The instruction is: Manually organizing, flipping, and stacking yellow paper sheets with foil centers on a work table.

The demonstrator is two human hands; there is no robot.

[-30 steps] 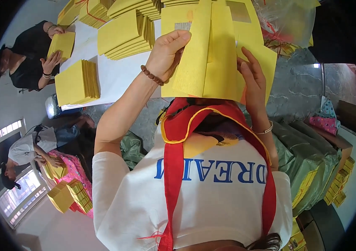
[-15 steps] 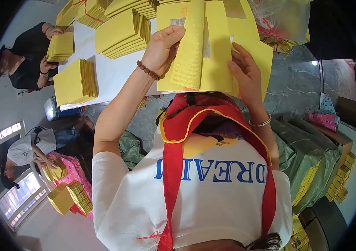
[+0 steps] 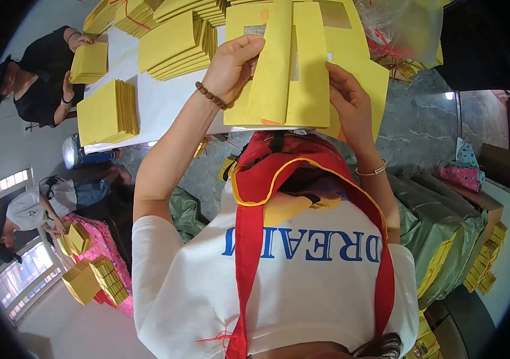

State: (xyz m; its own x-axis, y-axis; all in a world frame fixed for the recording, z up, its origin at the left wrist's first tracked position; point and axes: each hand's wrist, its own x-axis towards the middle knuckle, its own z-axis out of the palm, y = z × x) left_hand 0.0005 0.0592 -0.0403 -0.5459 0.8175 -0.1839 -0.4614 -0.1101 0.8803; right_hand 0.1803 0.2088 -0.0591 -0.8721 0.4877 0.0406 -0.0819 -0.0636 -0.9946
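My left hand (image 3: 234, 66), with a brown bead bracelet at its wrist, pinches the left side of a yellow paper sheet (image 3: 271, 81). The sheet is curled lengthwise over a flat layer of yellow paper (image 3: 310, 99). Grey patches show on the paper beside the curl. My right hand (image 3: 351, 102), a pale bangle at its wrist, rests at the right edge of that layer. Its fingers are loosely bent, the thumb apart from the forefinger. More yellow sheets (image 3: 375, 78) lie under and beyond my right hand.
Stacks of yellow paper (image 3: 168, 48) stand on the white tabletop (image 3: 132, 81); another stack (image 3: 108, 113) sits at its left corner. A clear plastic bag (image 3: 407, 30) is at the far right. Two people work at left. Green-wrapped bundles (image 3: 437, 221) stand on the right.
My right fingers have shifted slightly up and left along the paper's edge. My left hand keeps its pinch. At left, the person in black has raised one hand off the paper stack.
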